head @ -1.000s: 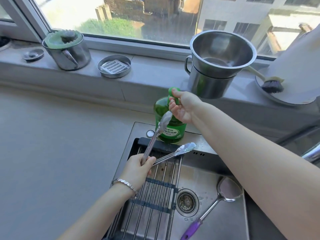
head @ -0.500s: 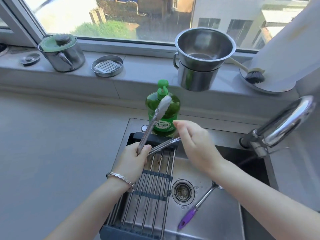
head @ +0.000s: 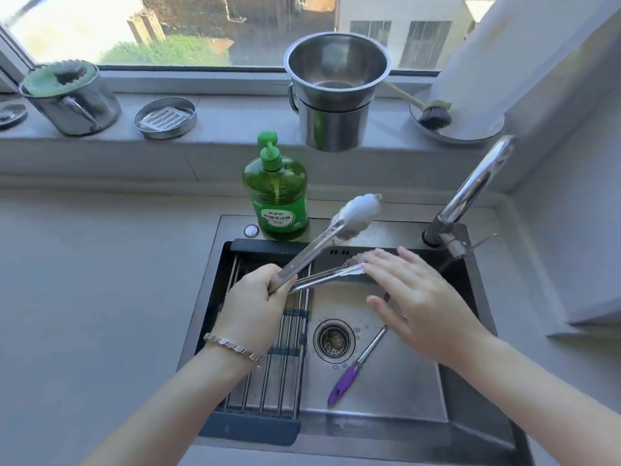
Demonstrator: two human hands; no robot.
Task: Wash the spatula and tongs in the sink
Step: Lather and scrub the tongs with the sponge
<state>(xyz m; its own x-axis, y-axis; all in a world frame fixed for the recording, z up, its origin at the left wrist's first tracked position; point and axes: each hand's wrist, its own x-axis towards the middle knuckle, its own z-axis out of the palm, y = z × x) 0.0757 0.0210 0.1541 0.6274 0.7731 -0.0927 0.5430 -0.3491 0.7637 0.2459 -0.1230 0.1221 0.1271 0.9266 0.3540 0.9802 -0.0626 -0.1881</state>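
Grips the tongs [head: 319, 246] at their hinge end with the left hand [head: 255, 304], fingers curled round the metal, the two arms spread and angled up to the right above the sink [head: 386, 398]. Lays the right hand [head: 420, 307] flat, fingers straight, its fingertips touching the tip of the lower arm; upper silicone tip free, just in front of the green dish-soap bottle [head: 275, 196]. Shows the spatula [head: 363, 358] lying on the sink floor right of the drain [head: 333, 340], purple handle nearest, head hidden under the right hand. Roll-up rack [head: 268, 381] across the left part of the sink; faucet [head: 477, 183] at the back right. On the window sill: stacked steel pots [head: 336, 95], dish brush [head: 433, 116], lidded steel pot [head: 70, 99].
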